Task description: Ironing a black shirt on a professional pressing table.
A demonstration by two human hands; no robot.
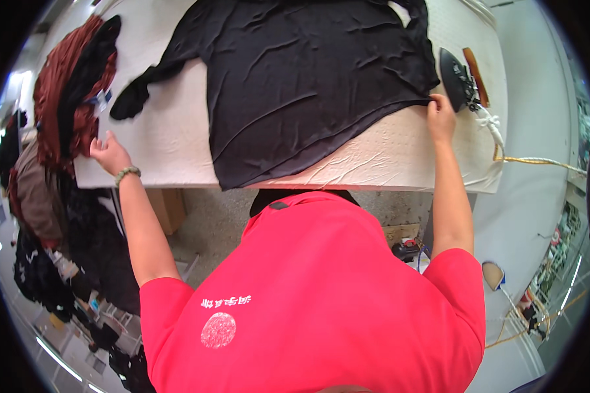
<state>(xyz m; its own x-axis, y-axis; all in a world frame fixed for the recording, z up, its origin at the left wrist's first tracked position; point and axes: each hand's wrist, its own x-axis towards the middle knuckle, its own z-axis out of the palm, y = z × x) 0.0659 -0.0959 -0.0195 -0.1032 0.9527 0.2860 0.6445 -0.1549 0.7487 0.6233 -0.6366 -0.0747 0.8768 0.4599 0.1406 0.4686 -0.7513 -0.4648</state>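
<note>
A black long-sleeved shirt (314, 78) lies spread and wrinkled across the padded ironing table (164, 157). Its right hem corner is pinched between the thumb and fingers of my right hand (442, 118), which draws the hem out toward the iron. My left hand (111, 154), with a beaded bracelet on the wrist, is over the table's left front corner. Its fingers are apart and hold nothing. Just beyond them hangs a rust-red garment (52, 98) with a black part and a small tag.
At the right rests a black iron (455, 80) with a brown handle (476, 75); its wrapped hose (495, 134) runs off right. Dark clothes (92, 242) hang or pile at the left. Under the table stands a cardboard box (167, 209).
</note>
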